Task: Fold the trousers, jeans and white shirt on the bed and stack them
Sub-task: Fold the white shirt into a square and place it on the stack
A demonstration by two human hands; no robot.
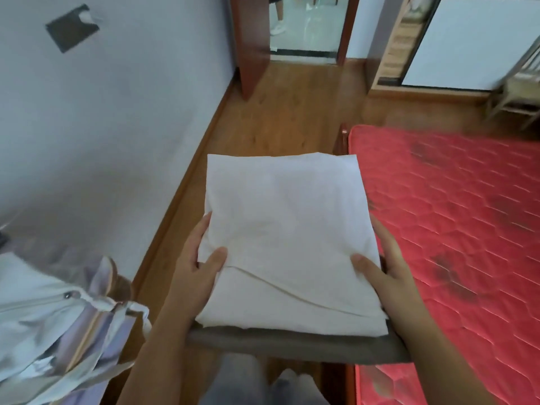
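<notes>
A folded white shirt [287, 229] lies on top of a stack that I hold in the air over the floor, left of the bed. Under it shows the grey-brown edge of folded trousers [295, 344]. The jeans are hidden, if they are in the stack at all. My left hand [194, 264] grips the stack's left side, thumb on top of the shirt, fingers underneath. My right hand [382, 267] grips the right side the same way.
The red quilted mattress [455, 217] fills the right. A wooden floor strip [263, 127] runs ahead to an open doorway [306, 24]. A grey wall is on the left, with bags of pale cloth [58, 323] at lower left. A metal rack [520, 92] stands at far right.
</notes>
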